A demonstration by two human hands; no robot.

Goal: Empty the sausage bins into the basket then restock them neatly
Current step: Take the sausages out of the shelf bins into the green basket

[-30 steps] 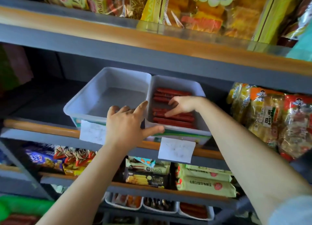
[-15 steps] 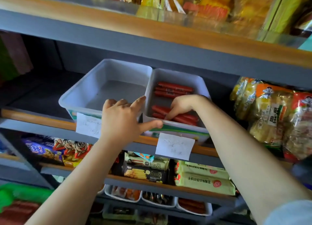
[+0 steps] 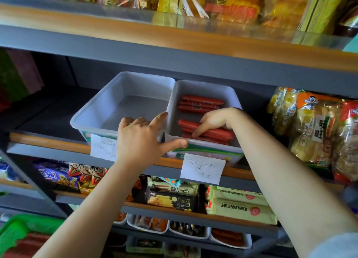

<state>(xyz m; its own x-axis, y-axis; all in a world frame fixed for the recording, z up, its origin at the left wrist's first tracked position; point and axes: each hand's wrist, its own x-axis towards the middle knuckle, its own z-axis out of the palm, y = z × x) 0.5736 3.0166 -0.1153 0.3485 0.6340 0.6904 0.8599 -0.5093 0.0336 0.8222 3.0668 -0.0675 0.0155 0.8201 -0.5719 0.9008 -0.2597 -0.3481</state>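
A: Where does it stand, left to right?

B: Low at the left, the green basket (image 3: 21, 230) shows red packs inside, likely sausages already emptied out. On the shelf (image 3: 48, 141), the left bin (image 3: 93, 110) is bare inside.

A: And the hands?

B: The left hand (image 3: 141, 139) rests on the front rims where the two bins meet, fingers spread over the left one, thumb on the right one; its grip is wide, clasping nothing. The right hand (image 3: 215, 122) reaches into the right bin (image 3: 232, 95), fingers laid on the front sausages (image 3: 205, 133). I cannot tell whether it grips them.

A: What's left?

B: I'd say restocking is partway: two short rows fill the right bin, and the left one waits.
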